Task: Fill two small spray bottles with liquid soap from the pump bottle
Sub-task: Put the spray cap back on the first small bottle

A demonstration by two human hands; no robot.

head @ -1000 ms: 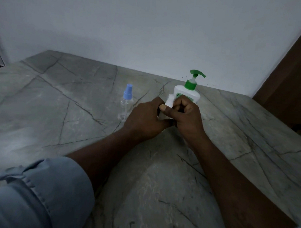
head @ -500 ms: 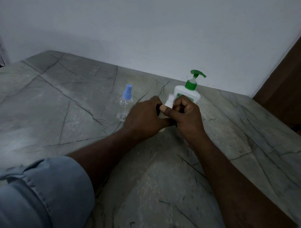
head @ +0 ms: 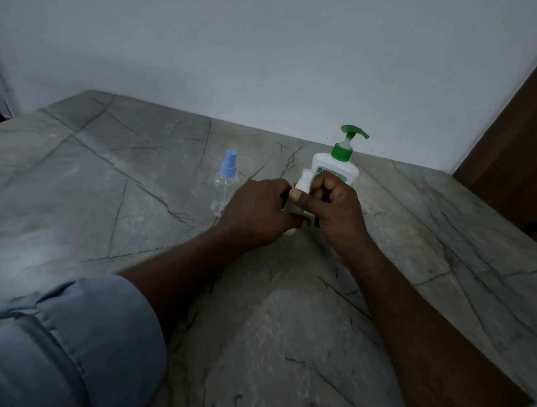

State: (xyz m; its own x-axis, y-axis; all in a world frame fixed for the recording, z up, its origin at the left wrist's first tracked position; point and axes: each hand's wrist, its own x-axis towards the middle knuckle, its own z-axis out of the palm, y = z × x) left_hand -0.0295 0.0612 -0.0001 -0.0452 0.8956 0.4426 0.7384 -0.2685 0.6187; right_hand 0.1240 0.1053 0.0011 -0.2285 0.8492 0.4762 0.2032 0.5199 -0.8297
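Left hand (head: pixel 258 210), right hand (head: pixel 337 211) around spray bottle (head: pixel 304 182), mid-table (head: pixel 109 197).

You've got both hands wrapped around the white-capped spray bottle (head: pixel 304 182), right in the middle of the grey veined worktop (head: pixel 109 204). Your left hand (head: pixel 257 212) grips the body, and only a bit of its base peeks out underneath. Your right hand (head: pixel 337 211) has its fingers curled round the top, thumb against the white cap. Just behind your right hand the pump bottle (head: pixel 334 166) stands upright: white body, green pump, spout aimed right. The blue-capped spray bottle (head: pixel 227 183) stands upright left of your hands, clear-bodied, not touching anything else. A rolled-up light blue sleeve (head: pixel 58 342) sits bottom left, with a plain white wall (head: pixel 266 51) behind.
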